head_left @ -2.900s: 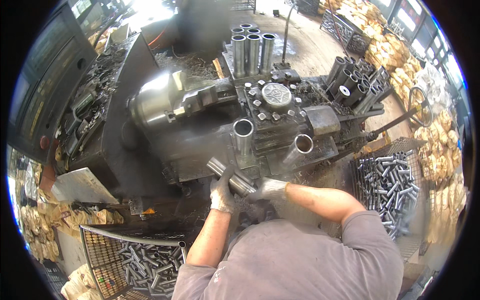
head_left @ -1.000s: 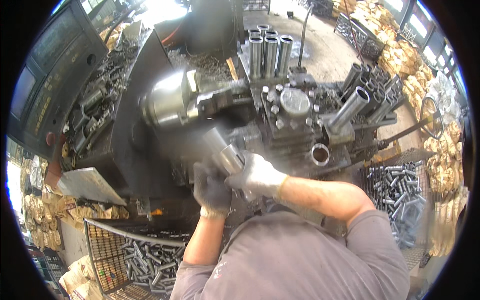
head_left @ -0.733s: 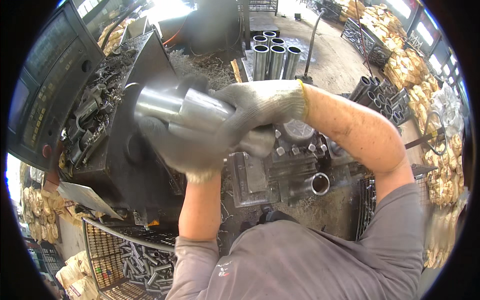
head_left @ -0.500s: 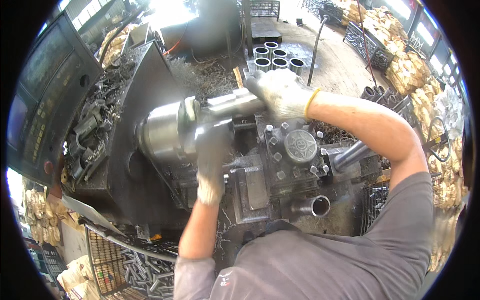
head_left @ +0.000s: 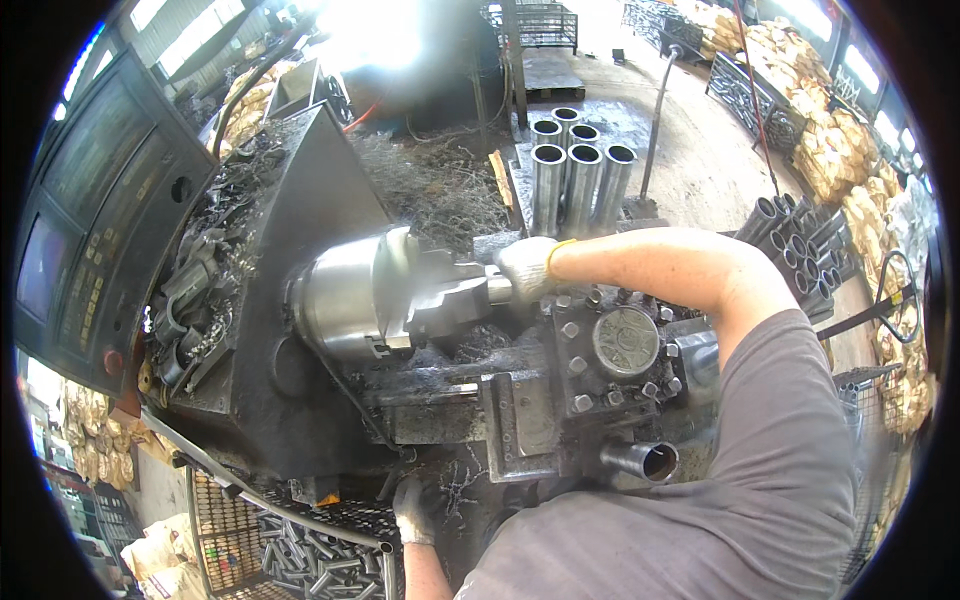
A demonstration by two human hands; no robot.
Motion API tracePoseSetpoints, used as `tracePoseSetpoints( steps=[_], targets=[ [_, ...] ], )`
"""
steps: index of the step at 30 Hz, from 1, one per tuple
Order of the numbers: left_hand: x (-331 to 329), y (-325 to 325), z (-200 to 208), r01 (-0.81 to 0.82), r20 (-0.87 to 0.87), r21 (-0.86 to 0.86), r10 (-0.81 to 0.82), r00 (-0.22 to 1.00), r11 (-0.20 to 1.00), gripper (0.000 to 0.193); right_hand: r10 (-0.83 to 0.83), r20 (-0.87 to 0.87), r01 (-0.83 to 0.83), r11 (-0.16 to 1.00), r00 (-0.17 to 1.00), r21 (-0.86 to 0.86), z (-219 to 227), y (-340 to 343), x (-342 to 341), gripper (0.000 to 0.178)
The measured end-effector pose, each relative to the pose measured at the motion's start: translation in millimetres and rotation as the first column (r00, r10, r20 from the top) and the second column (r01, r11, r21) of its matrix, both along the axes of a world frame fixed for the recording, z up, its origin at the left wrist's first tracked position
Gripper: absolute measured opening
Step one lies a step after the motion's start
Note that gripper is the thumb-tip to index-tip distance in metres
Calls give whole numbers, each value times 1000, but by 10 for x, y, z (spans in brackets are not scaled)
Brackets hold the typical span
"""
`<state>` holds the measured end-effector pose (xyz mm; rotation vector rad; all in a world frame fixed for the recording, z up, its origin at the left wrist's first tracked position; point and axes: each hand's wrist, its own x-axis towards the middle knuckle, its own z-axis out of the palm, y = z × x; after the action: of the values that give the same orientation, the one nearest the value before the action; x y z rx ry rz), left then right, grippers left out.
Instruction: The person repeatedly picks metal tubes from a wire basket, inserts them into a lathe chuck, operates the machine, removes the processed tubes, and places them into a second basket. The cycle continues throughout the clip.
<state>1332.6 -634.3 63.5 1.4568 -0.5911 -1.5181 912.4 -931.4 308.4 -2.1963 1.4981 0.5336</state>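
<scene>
My right hand (head_left: 527, 272), in a white knit glove with a yellow band at the wrist, is closed round the outer end of a shiny metal tube (head_left: 497, 289). The tube's other end lies among the jaws (head_left: 443, 300) of the lathe chuck (head_left: 350, 290); how deep it sits is hidden. Low in front of the machine is my gloved left hand (head_left: 413, 512), beside a dark lever (head_left: 393, 474). Its fingers are dark and blurred, so their grip cannot be made out. Right of the chuck stands the bolted tool post (head_left: 625, 343).
Several upright metal tubes (head_left: 583, 185) stand behind the lathe. A short tube (head_left: 645, 460) lies in front of the tool post. A wire basket (head_left: 222, 525) with small tubes is at lower left, a control panel (head_left: 95, 220) at left. More tubes (head_left: 800, 250) are stacked at right.
My left hand has left the chuck jaws and dropped to the machine's lower front. My right hand has moved toward the chuck with the tube, and less of the tube now shows.
</scene>
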Motion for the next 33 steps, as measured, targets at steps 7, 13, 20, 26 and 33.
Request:
tracePoseSetpoints(
  steps=[7,13,20,26,33],
  targets=[
    [414,-81,340,-597,155,-54,597,787,801,28,-32,105,22,995,994,96,25,48,-461,69],
    [1046,58,640,-796,-116,-63,788,605,602,46,-281,242,248,956,929,158,87,-55,232,80],
    [1578,9,653,-547,-364,134,554,749,827,43,-338,362,262,934,869,243,120,-57,165,95],
    [1516,-91,574,-561,-152,35,559,815,827,31,-304,326,265,951,895,159,136,14,136,98],
    [1456,189,709,-348,855,-405,485,183,846,61,-117,474,343,838,873,-425,1125,1151,201,79]
  ],
)
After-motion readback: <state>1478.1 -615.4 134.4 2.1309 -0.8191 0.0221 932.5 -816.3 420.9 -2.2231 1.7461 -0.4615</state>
